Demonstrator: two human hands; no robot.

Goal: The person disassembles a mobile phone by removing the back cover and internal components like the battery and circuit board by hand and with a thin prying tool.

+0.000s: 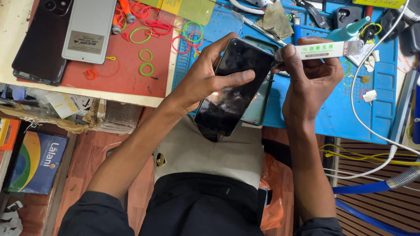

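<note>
My left hand [205, 75] grips a black smartphone [232, 91] by its upper part, thumb across the dark glass, holding it tilted above the bench edge. My right hand [309, 79] holds a white glue tube [321, 50] with its nozzle touching the phone's top right corner. Both forearms come up from the bottom of the view over my lap.
A blue work mat [339, 112] lies under my hands with tools, cables and a teal bottle [350, 29]. To the left, a red mat [125, 70] carries a black phone [45, 34], a grey phone frame [91, 18] and coloured rubber bands. Blue hose [394, 223] at right.
</note>
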